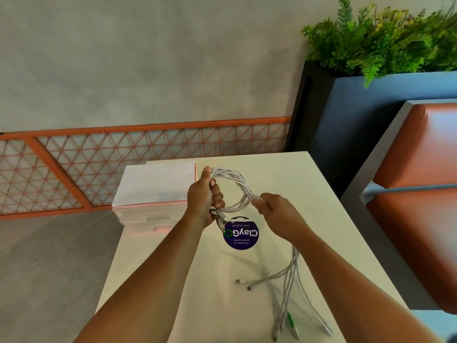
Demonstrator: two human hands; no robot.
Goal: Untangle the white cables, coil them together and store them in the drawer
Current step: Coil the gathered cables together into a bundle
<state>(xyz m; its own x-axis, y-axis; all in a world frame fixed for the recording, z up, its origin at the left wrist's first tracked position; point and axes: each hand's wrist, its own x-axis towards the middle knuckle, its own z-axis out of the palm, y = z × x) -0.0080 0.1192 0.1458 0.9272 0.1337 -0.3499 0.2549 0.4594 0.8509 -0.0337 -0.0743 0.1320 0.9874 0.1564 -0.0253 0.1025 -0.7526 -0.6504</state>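
We record a white table (321,194) running away from the viewer, with an orange-brown cushioned bench (420,149) along its right side and a dark planter of green ferns (385,43) beyond. A white drawer unit (158,186) with pink edging sits at the table's far left corner; we cannot tell whether its drawer is open. Both forearms reach forward over the table, bare and slightly converging, hands raised clear of the surface. The white cables (237,184) are held in the air between them as a single loop of several strands. The left hand (205,196) is closed in a fist round the loop's left side, thumb uppermost against the strands, with a few plug ends poking out beneath it. The right hand (274,209) grips the bundle at the loop's right side, fingers curled under. From that hand the loose tails (291,280) hang down and lie splayed on the near table. A round purple sticker (241,235) lies on the table below the loop. One plug (289,318) among the tails is green.
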